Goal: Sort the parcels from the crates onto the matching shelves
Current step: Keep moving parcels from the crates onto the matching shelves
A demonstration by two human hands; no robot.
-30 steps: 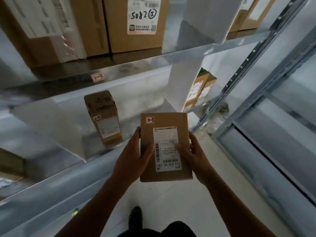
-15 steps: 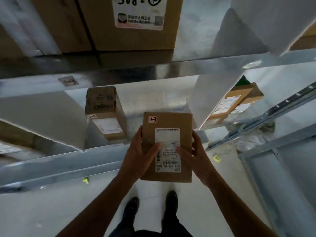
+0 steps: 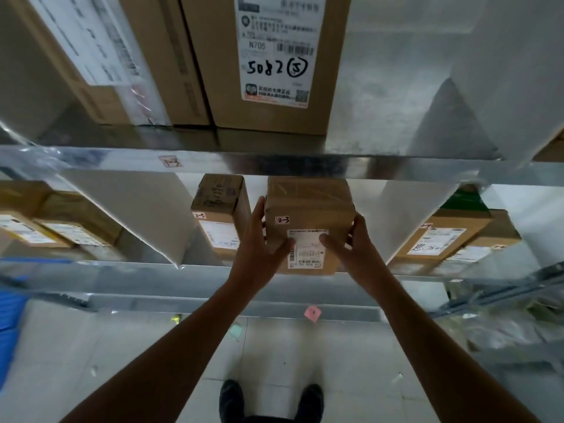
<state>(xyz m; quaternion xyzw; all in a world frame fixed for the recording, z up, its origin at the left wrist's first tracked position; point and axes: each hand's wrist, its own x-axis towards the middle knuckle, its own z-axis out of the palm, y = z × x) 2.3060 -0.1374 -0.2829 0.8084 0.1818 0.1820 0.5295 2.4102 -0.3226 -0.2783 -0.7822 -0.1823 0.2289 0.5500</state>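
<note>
A brown parcel (image 3: 308, 209) with a pink "2-3" tag and a white shipping label stands at the front of the lower metal shelf (image 3: 122, 270). My left hand (image 3: 259, 248) grips its left side, thumb across the label. My right hand (image 3: 351, 245) grips its right side, thumb on the label too. Just to its left stands a second brown parcel (image 3: 218, 215), also tagged "2-3". White dividers (image 3: 137, 215) wall this compartment on both sides.
The upper shelf (image 3: 274, 163), tagged "1-3", carries large brown boxes (image 3: 274, 62). More parcels sit in the left compartment (image 3: 45, 227) and right compartment (image 3: 451, 239). A blue crate (image 3: 9, 315) shows at the far left. My shoes (image 3: 271, 401) stand on the tiled floor.
Both hands have carried the parcel forward and up from in front of the shelf into the 2-3 compartment, beside the other parcel. My view has turned to face the shelves squarely.
</note>
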